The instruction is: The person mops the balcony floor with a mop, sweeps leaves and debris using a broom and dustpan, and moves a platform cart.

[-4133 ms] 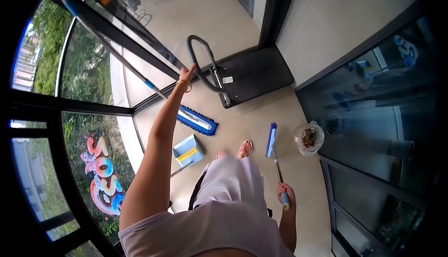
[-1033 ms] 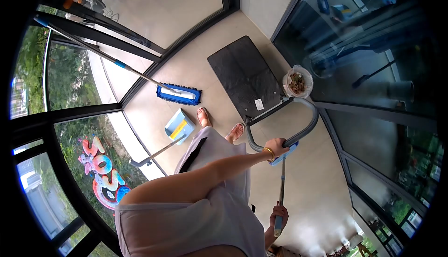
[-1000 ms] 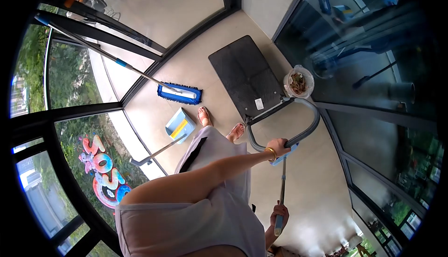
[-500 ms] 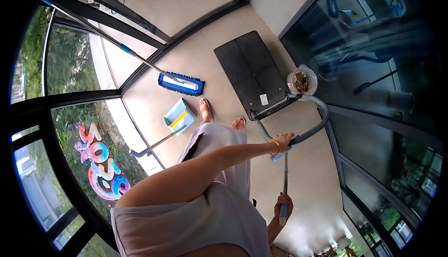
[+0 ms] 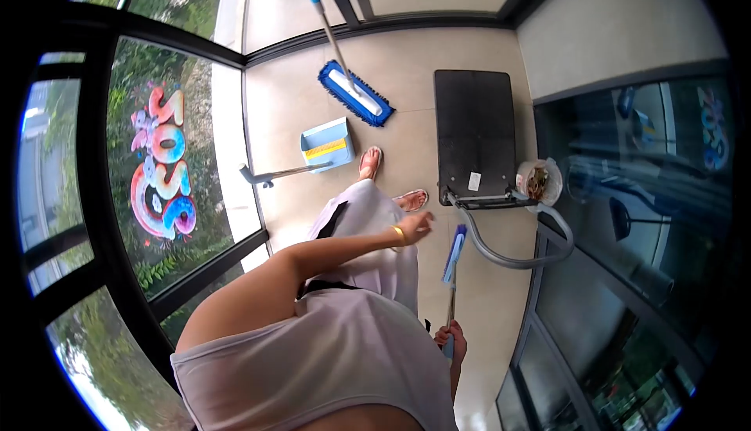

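Observation:
My right hand [image 5: 456, 340] is wrapped around the handle of a broom [image 5: 452, 257] with a light blue head and darker blue bristles. The broom head points forward, beside the grey tube handle [image 5: 512, 262] of a black platform trolley [image 5: 476, 130]. My left hand [image 5: 416, 228], below a yellow bracelet, is held out over my lap side with loosely bent fingers and nothing in it. It is apart from both the broom head and the trolley handle.
A light blue dustpan [image 5: 328, 143] with a long handle lies left of my feet. Beyond it is a blue flat mop [image 5: 356, 93]. A lined bin [image 5: 540, 182] with dry debris stands beside the trolley. Dark-framed glass panels [image 5: 168, 173] line the left side, and more glass runs along the right.
My left hand has let go of the trolley handle and moved left, away from it. The broom head now shows clear of that handle. My view has turned.

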The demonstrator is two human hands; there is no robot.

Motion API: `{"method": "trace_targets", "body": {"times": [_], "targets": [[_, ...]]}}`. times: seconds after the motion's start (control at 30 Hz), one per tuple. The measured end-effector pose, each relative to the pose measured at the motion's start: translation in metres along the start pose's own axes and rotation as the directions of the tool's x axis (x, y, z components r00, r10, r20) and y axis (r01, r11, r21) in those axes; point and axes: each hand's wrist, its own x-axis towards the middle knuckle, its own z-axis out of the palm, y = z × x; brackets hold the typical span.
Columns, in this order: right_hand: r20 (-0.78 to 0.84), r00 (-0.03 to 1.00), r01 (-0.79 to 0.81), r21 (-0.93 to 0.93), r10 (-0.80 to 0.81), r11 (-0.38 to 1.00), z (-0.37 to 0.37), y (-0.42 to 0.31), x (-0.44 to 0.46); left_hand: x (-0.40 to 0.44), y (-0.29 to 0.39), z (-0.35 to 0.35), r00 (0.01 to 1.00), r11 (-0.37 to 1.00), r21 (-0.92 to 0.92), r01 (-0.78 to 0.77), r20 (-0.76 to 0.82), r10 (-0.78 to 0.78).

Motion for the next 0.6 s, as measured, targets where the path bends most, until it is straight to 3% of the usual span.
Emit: {"method": "trace_targets", "body": {"times": [0.07,0.13,0.17,0.2,0.23,0.27,0.33,0.4,0.43,0.5,0.53,0.57,0.6], "targets": [[-0.011,1.000,-0.023,-0.151,0.021,0.988,0.008,0.001,0.004,-0.057,-0.029,-0.070,0.956,0.972,0.025,0.235,-0.187,-0.227],[-0.072,0.997,-0.051,-0.315,0.030,0.948,0.029,0.008,0.002,-0.110,-0.079,-0.126,0.793,0.852,-0.017,0.524,-0.354,-0.495],[-0.046,0.998,-0.058,-0.363,0.044,0.930,0.036,0.011,0.004,-0.140,-0.070,-0.154,0.679,0.788,-0.176,0.590,-0.419,-0.603],[-0.048,0.998,-0.066,-0.396,0.051,0.916,0.046,0.015,0.005,-0.169,-0.115,-0.168,0.642,0.824,-0.177,0.538,-0.547,-0.537],[-0.048,0.998,-0.050,-0.437,0.032,0.898,0.060,0.022,0.006,-0.193,-0.138,-0.183,0.500,0.747,-0.258,0.612,-0.606,-0.619],[-0.056,0.998,-0.038,-0.476,0.014,0.879,0.074,0.031,0.003,-0.213,-0.164,-0.198,0.395,0.697,-0.378,0.609,-0.618,-0.680],[-0.087,0.995,-0.010,-0.525,-0.043,0.851,0.111,0.054,-0.006,-0.235,-0.156,-0.236,0.255,0.640,-0.636,0.431,-0.594,-0.763],[0.079,0.997,0.036,-0.631,0.018,0.775,0.144,0.077,-0.012,-0.251,-0.148,-0.265,0.424,0.796,-0.539,0.276,-0.675,-0.604],[0.035,0.996,0.082,-0.692,-0.081,0.717,0.164,0.096,-0.016,-0.254,-0.149,-0.275,0.497,0.857,-0.432,0.282,-0.698,-0.515],[0.111,0.987,0.163,-0.742,-0.121,0.650,0.191,0.118,-0.016,-0.248,-0.131,-0.297,0.670,0.873,-0.405,0.272,-0.571,-0.474],[0.172,0.977,0.212,-0.742,-0.125,0.636,0.204,0.130,-0.016,-0.243,-0.131,-0.304,0.751,0.918,-0.301,0.260,-0.534,-0.388],[0.224,0.967,0.251,-0.764,-0.121,0.595,0.220,0.144,-0.015,-0.232,-0.150,-0.305,0.815,0.989,-0.089,0.115,-0.561,-0.146],[0.236,0.964,0.261,-0.771,-0.120,0.581,0.236,0.158,-0.013,-0.228,-0.145,-0.314,0.835,0.988,-0.139,0.066,-0.535,-0.131]]}}
